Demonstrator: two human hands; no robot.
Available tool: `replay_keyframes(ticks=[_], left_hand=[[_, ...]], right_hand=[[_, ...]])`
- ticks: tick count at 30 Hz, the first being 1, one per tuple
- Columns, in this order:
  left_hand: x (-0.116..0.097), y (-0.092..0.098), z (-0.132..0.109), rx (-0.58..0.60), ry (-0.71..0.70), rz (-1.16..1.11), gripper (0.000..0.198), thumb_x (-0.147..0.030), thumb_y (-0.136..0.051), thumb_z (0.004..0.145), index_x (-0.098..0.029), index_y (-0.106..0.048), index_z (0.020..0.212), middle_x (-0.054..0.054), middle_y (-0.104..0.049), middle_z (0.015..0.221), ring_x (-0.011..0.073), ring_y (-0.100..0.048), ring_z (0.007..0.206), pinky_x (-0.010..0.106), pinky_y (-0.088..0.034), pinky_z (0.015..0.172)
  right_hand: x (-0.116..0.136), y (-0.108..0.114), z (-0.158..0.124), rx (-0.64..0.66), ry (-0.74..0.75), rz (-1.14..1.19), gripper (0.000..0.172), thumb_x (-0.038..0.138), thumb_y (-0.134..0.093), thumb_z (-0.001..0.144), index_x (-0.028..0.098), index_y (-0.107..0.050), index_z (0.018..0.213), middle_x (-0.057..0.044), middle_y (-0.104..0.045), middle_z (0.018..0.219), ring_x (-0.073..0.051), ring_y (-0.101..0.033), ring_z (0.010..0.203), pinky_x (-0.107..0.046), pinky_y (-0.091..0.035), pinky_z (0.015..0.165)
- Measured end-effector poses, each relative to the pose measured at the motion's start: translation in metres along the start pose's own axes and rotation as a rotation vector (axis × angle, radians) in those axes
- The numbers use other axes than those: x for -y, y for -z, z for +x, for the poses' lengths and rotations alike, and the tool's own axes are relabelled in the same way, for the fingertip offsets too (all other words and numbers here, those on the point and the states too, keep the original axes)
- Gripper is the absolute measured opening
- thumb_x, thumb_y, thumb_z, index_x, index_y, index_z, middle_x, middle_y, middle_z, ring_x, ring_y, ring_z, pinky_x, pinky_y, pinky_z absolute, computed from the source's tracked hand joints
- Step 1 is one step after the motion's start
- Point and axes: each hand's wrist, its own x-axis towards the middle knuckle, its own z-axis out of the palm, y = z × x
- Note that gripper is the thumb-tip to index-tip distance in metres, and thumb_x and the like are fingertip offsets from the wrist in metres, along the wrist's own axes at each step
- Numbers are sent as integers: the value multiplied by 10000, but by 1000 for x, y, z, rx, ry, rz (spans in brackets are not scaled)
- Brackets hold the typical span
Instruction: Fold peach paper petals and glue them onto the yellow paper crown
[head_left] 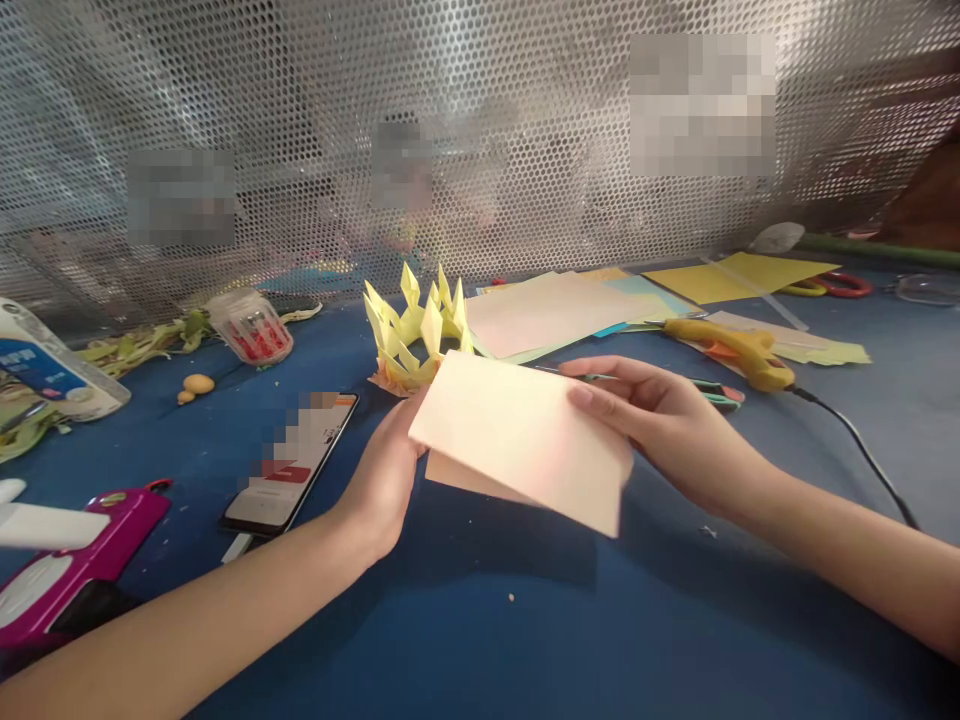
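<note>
A pale peach sheet of paper (517, 430), seemingly folded or doubled with a second layer under it, is held up above the blue table. My right hand (652, 420) pinches its right edge between thumb and fingers. At its left edge my left hand (386, 475) grips it, with most of the fingers hidden behind the paper. Just behind the paper stands a yellow paper crown (416, 325) with pointed tips, partly covered by the sheet and my left hand.
Behind lie stacked coloured papers (540, 310), a yellow glue gun (727, 350) with a cord, and red-handled scissors (847, 285). On the left are a phone (300, 460), a jar with red bits (251, 325), a white bottle (56, 365) and a magenta device (82, 560). Perforated metal (487, 130) borders the back.
</note>
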Motion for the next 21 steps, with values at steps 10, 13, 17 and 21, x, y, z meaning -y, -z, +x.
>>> replay_keyframes(ticks=[10, 13, 17, 21], left_hand=[[9, -7, -12, 170, -61, -167, 539, -452, -824, 805, -208, -671, 1260, 90, -706, 1293, 276, -623, 1237, 305, -555, 946], [15, -5, -9, 162, -47, -85, 572, -282, -893, 750, -201, -663, 1267, 80, -744, 1213, 240, -661, 1172, 292, -534, 970], [21, -2, -6, 112, 9, 19, 460, -258, -863, 787, -181, -688, 1205, 87, -763, 1154, 235, -685, 1109, 298, -538, 913], [19, -1, -7, 186, 44, 117, 391, -261, -867, 771, -174, -718, 1122, 106, -762, 1158, 277, -684, 1110, 325, -537, 879]], right_hand=[[-4, -1, -2, 45, -75, 8, 631, 469, -827, 731, 261, -596, 1280, -63, -723, 1097, -228, -695, 911, -314, -570, 695], [-6, -2, -4, 216, -88, 15, 744, 420, -820, 756, 265, -484, 1403, -71, -729, 1147, -252, -701, 1002, -362, -591, 810], [-4, -3, -7, 505, -110, 39, 821, 383, -817, 771, 253, -419, 1478, -84, -684, 1302, -265, -674, 1151, -359, -587, 900], [4, -3, -12, 576, -190, 24, 636, 569, -700, 844, 239, -587, 1376, -87, -734, 1219, -291, -718, 1075, -372, -602, 855]])
